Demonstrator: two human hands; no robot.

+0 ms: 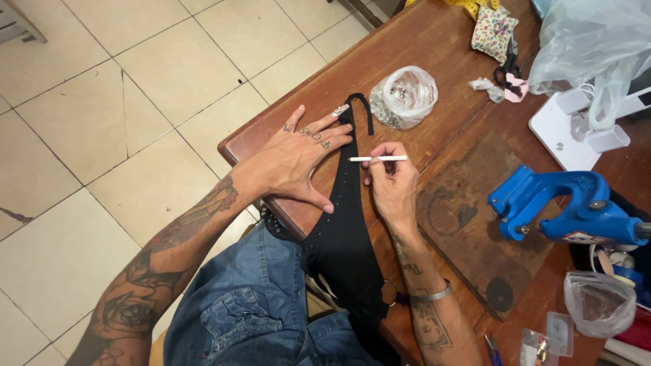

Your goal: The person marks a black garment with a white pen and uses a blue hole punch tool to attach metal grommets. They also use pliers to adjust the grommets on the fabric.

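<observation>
- Where the tiled floor [102,102] meets the wooden surface [434,61], the left hand [298,159] lies flat with its grip spread wide, fingers pressing down the black fabric [342,230] near the surface's edge.
- Running from a narrow strap end by the left fingertips down toward the person's lap, the black fabric carries a row of small studs along its left edge.
- Just right of it, the right hand [393,183] has its grip pinching a thin white pencil [378,158], held level, tip pointing at the fabric.
- Above, a clear bag of metal pieces [405,95] sits near the strap.
- Farther right stand a blue hand press [563,207] and a dark worn board [475,224].
</observation>
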